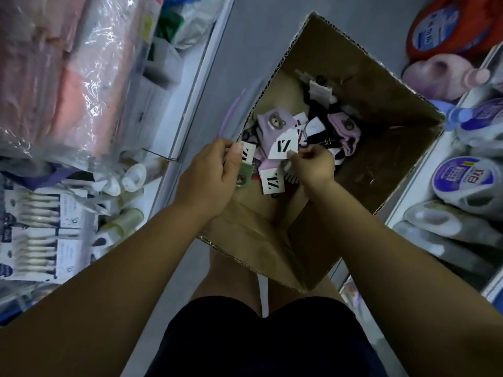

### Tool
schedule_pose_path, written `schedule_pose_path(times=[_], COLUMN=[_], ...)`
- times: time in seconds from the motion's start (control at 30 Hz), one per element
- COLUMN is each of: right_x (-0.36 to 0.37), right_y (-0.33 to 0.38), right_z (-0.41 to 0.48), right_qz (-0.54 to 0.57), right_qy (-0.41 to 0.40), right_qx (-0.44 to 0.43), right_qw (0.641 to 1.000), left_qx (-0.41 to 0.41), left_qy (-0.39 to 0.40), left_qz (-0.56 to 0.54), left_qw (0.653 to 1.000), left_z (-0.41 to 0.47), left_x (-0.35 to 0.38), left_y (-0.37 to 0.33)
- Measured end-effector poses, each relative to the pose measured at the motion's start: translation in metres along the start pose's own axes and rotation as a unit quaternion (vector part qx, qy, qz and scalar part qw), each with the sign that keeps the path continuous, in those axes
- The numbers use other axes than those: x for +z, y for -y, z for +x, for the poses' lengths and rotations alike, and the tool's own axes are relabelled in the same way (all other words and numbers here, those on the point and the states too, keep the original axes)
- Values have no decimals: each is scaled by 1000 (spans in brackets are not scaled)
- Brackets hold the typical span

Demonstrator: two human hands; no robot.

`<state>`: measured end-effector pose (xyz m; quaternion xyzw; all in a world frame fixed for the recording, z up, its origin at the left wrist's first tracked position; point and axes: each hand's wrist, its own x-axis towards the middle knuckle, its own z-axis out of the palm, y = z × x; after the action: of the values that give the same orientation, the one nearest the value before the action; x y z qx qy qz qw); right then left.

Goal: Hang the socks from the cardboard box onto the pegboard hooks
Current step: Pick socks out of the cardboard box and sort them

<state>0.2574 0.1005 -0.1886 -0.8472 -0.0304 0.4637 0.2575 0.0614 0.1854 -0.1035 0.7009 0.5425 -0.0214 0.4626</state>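
My right hand [313, 164] is pinched on the corner of a white header card [284, 145], thumb and fingertips closed on the paper. That card belongs to a purple bear pair [275, 122] lying on top of the heap. My left hand [215, 170] is curled round another carded pair [248, 154], thumb flat on its card, just over the near-left edge of the cardboard box [381, 85]. The rest of the socks [344, 129] sit in a tangle at the bottom of the box, which is on the floor in front of my knees, between two shelves.

Tip for this bit, imo: don't yank by the card corner. The cards look like thin paper, and I'd guess one tears or slips off if the sock is snagged in the pile. I'd slide my fingers further down so I'm gripping card plus fabric, then lift straight up so nothing tags along. Stack it in the left hand with the cards facing the same way, and hanging should go quicker.

Can't see the pegboard from here. The bottles [460, 180] on my right are close, so elbows in.
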Motion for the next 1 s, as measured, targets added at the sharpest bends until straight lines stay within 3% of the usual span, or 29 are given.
schedule_pose_path(times=[0.2,0.4,0.53,0.67,0.73,0.8,0.9,1.0], right_x=[10,-4,-34,-70,-88,-101,-115,-124], right_y=[0,21,42,61,66,70,76,78], right_z=[3,-26,-77,-136,-166,-193,-229,-260], right_qz=[-62,-45,8,112,162,203,268,312], right_qy=[-8,-33,-23,13,29,30,37,70], right_qx=[-54,-73,-86,-34,-4,9,26,46], right_qw=[997,996,996,993,986,979,962,946], left_qx=[4,7,-19,-83,-45,40,74,74], left_qy=[-5,4,35,60,6,-42,51,165], left_qz=[7,35,50,72,98,58,-94,-149], left_qw=[1000,999,998,992,994,997,992,972], left_z=[-1,0,-2,-9,-20,-38,-69,-95], left_x=[-1,-2,-8,-23,-34,-44,-55,-58], left_y=[-1,-2,-11,-30,-44,-60,-82,-95])
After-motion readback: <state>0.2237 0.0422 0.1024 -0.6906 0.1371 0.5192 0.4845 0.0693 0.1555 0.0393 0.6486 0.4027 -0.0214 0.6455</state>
